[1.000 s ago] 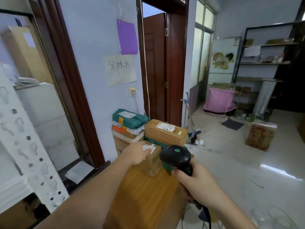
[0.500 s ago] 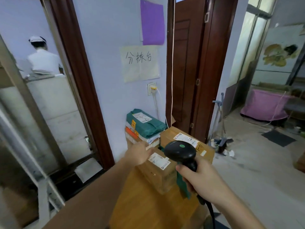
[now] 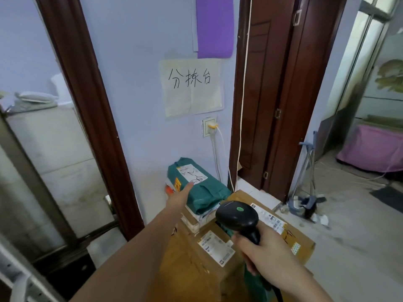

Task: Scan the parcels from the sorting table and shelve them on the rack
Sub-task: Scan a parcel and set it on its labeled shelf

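My right hand [image 3: 265, 250] grips the handle of a black barcode scanner [image 3: 237, 216] with a green dot on its head, held over the parcels. My left hand [image 3: 180, 197] stretches forward with straight fingers, its tips touching the green bagged parcel [image 3: 207, 190] near its white label. That green parcel tops a stack of flat parcels by the wall. A small cardboard box [image 3: 205, 258] with a white label sits nearest me. A larger cardboard box [image 3: 281, 227] lies to its right, partly hidden by the scanner.
A handwritten paper sign [image 3: 192, 86] and a purple sheet [image 3: 214, 25] hang on the wall above a socket [image 3: 209, 126] with a white cable. A dark wooden door [image 3: 270, 94] stands right; a dustpan [image 3: 305, 203] leans beyond it. White rack metal [image 3: 15, 282] shows bottom left.
My left hand left the small cardboard box and reached forward onto the green bagged parcel. The view moved closer to the wall. My right hand still holds the scanner.
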Demonstrator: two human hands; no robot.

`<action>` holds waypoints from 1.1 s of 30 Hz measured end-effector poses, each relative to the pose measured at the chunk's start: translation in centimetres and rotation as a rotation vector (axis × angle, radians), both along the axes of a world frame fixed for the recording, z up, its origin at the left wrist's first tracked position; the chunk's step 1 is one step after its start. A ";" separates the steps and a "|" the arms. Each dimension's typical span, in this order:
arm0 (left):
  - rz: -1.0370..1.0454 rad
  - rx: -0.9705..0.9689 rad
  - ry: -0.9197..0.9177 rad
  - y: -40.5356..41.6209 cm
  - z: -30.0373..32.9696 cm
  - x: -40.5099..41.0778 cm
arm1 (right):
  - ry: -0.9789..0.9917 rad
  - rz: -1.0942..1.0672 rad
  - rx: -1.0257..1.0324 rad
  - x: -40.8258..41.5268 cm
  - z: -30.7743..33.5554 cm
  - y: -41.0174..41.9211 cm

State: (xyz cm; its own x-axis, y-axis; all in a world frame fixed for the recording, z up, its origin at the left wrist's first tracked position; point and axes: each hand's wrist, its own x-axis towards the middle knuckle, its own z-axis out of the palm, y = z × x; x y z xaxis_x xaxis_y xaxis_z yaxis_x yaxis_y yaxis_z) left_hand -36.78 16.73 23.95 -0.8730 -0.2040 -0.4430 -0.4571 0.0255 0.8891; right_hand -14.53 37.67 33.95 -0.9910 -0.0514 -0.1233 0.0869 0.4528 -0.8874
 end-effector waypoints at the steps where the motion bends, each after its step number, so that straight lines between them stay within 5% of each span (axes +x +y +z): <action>1: 0.004 0.016 -0.036 0.2 -0.4 -0.7 | -0.006 0.006 0.003 -0.8 -0.2 0.2; 9: 0.095 0.093 -0.003 -0.6 -5.4 -4.7 | -0.057 0.057 -0.047 -5.9 -1.1 1.6; 21: 0.133 0.369 0.127 -0.7 -1.3 1.7 | -0.004 0.151 -0.079 -7.9 -2.1 1.0; 33: -0.072 0.182 0.337 0.1 -1.3 8.0 | 0.137 0.078 -0.184 -7.2 -3.1 -0.6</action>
